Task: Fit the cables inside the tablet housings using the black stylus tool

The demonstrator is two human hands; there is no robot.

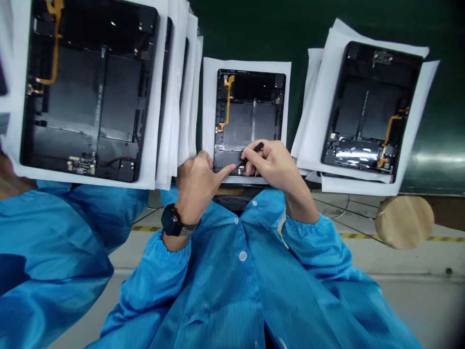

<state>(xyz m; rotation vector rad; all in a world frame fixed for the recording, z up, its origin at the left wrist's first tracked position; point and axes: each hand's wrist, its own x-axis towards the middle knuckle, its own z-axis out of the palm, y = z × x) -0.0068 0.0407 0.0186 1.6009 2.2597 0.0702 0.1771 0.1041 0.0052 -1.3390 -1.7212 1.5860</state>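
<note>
An opened tablet housing (240, 131) lies on a white sheet (209, 97) in front of me, with an orange flex cable (228, 104) along its left side. My right hand (267, 162) pinches a thin black stick-like tool (257, 148), its tip down by the small circuit board (242, 170) at the housing's near edge. My left hand (198, 182), with a watch at the wrist, rests at the near left corner. Its thumb stretches toward the tool's tip; the other fingers are curled and partly hidden, so I cannot see anything held in them.
At left stands a stack of similar housings (121, 89) layered with white sheets (185, 97). A second stack with another housing (374, 106) is at right. A co-worker's blue sleeve (47, 232) is close on the left. A round wooden stool (404, 222) stands below the table edge.
</note>
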